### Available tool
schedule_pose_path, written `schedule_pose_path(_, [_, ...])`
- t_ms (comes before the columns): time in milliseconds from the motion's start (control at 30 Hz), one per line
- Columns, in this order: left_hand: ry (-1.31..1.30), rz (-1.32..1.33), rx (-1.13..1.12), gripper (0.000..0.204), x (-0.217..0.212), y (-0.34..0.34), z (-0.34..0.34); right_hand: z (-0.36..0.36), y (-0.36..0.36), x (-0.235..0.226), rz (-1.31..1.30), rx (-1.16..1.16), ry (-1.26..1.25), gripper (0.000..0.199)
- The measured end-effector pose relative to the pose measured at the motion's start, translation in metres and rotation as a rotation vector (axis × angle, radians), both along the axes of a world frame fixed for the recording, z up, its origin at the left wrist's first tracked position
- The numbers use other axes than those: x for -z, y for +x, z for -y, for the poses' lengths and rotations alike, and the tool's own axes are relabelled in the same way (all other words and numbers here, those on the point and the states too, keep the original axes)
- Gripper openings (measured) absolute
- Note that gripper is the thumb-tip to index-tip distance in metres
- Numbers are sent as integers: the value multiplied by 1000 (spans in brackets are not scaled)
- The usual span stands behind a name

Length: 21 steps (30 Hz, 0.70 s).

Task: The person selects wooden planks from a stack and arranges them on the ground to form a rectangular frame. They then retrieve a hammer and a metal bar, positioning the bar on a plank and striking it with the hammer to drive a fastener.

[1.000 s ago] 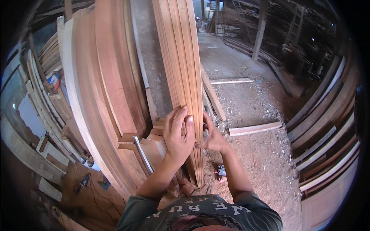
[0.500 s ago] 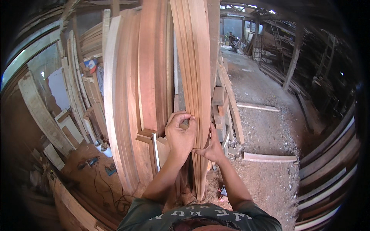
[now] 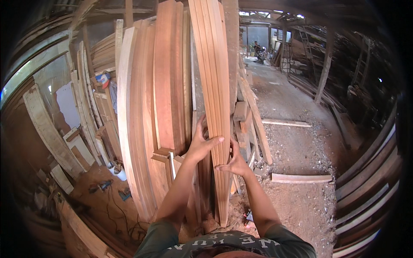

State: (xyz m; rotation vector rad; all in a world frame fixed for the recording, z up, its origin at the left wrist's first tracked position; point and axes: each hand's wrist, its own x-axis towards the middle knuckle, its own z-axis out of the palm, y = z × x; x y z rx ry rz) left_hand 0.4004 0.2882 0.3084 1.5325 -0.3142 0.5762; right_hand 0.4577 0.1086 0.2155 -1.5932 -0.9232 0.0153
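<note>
Long light-brown timber [image 3: 214, 86], grooved lengthwise, roughly upright between both hands [image 3: 199, 148].

L hand [image 3: 200, 145] higher, thumb out to R, fingers up; R hand [image 3: 238, 165] lower, thumb to L, fingers prob bent

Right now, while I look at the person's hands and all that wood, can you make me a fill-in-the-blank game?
1. In the picture, the left hand touches the long wood ____ than the right hand does.
2. The tall boards stand to the ____ of the long wood.
3. The short pale board lies to the ____ of the long wood.
4. The dark shirt has pale printed ____ on it.

Missing words: higher; left; right; letters.
</note>
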Motion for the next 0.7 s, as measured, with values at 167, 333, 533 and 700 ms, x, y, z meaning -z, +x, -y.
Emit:
schedule_pose_path(167, [63, -142, 215, 120, 10, 35, 7, 20, 8, -7, -18, 7, -21, 137])
schedule_pose_path(333, [71, -96, 240, 111, 0, 51, 48, 54, 23, -11, -94, 22, -26, 136])
schedule_pose_path(533, [118, -31, 471, 136, 15, 101, 63, 82, 20, -19, -247, 71, -23, 134])
schedule_pose_path(700, [114, -13, 539, 136, 11, 113, 87, 97, 4, -40, -317, 211, -86, 126])
